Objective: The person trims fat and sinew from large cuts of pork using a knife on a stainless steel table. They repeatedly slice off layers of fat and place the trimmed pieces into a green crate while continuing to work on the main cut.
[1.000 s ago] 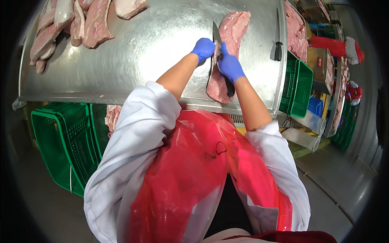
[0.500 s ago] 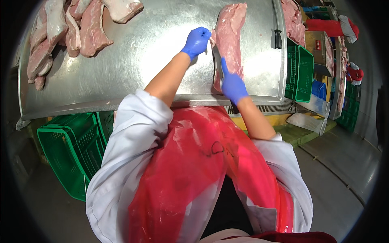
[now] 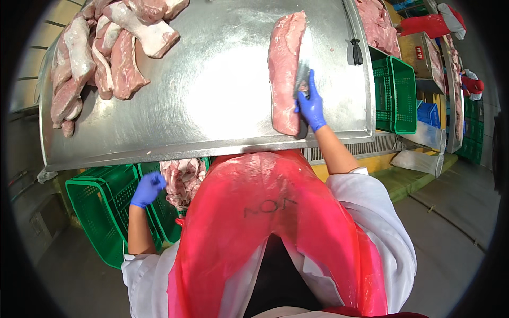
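A long slab of pink raw meat (image 3: 286,74) lies lengthwise on the steel table (image 3: 185,116). My right hand (image 3: 312,105), in a blue glove, holds a knife (image 3: 303,79) along the slab's right side. Its index finger is stretched along the blade, and the dark handle end shows below the hand. My left hand (image 3: 149,190), also gloved in blue, hangs below the table's front edge beside meat trimmings (image 3: 183,180) in a green crate. Its fingers are curled in; whether anything is inside them is hidden.
Several meat pieces (image 3: 124,63) are heaped at the table's far left. A black-handled tool (image 3: 356,51) lies along the right edge. Green crates stand below at left (image 3: 98,212) and at right (image 3: 395,95). More meat (image 3: 377,26) and people in red and white are beyond.
My left hand has left the slab's left edge and moved down to the trimmings crate. My right hand, with the knife, has passed to the slab's right side. The view has shifted slightly.
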Available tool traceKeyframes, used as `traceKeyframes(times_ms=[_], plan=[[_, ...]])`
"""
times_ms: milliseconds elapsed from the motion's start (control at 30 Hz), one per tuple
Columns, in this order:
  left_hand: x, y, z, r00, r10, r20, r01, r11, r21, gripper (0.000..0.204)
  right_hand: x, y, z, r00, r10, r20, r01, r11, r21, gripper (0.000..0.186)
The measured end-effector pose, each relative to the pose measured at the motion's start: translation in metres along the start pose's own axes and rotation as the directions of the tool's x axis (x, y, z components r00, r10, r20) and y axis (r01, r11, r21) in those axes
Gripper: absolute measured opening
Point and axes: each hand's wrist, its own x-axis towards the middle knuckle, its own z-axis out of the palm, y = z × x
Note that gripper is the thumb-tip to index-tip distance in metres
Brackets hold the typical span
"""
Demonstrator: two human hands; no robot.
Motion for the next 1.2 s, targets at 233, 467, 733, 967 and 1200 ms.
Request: traceKeyframes(times_ms=[233, 467, 733, 967, 1200], plan=[[0.097, 0.176, 0.055, 0.921, 0.231, -0.315, -0.104, 0.922, 0.372, 0.063, -0.031, 0.022, -0.044, 0.998, -0.032, 0.054, 0.007, 0.914, 0.405, 0.086], [0.298, 0.421, 0.128, 0.584, 0.644, -0.495, -0.333, 0.746, 0.577, 0.077, -0.016, 0.042, -0.152, 0.993, -0.083, -0.088, 0.109, 0.928, 0.357, 0.085], [0.375, 0.57, 0.138, 0.844, 0.236, -0.481, 0.075, 0.838, 0.541, 0.089, -0.066, 0.073, -0.245, 0.974, 0.025, -0.226, 0.061, 0.928, 0.368, 0.084], [0.343, 0.497, 0.159, 0.535, 0.802, 0.265, -0.622, 0.162, 0.766, 0.081, -0.08, 0.105, -0.282, 0.971, 0.106, -0.216, -0.006, 0.909, 0.418, 0.083], [0.248, 0.391, 0.202, 0.392, 0.886, -0.247, -0.664, 0.458, 0.591, 0.09, -0.02, 0.076, -0.269, 0.997, -0.002, -0.078, 0.026, 0.954, 0.3, 0.079]])
